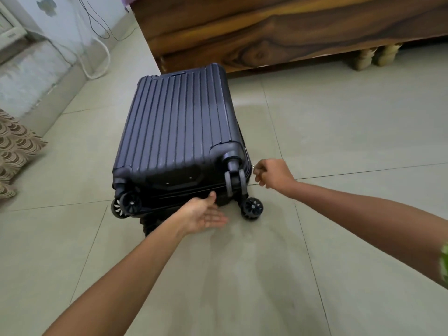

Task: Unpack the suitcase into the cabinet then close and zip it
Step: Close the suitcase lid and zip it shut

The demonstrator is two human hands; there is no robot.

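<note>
**Right hand pinches the zipper pull at the suitcase's corner**

The right hand (272,174) has its fingers curled together around a small metal zipper pull (254,169) at the near right corner of the suitcase (179,124). The left hand (202,213) is spread, palm up, fingers straight, its fingertips touching the wheel end of the case between the wheels.

The suitcase lies flat on the tiled floor (339,141), lid closed, its wheel end toward the person and its far end just beside the wooden bed frame (278,32). It is a dark navy hard shell with raised ribs running lengthwise and smooth rounded corner caps. The wheel end is darker, almost black. Black double wheels (252,208) with pale spokes stick out at the near corners; one on the right points upward.

A patterned cushion (14,151) lies at the left edge, and white cables (97,32) hang down the far wall.
</note>
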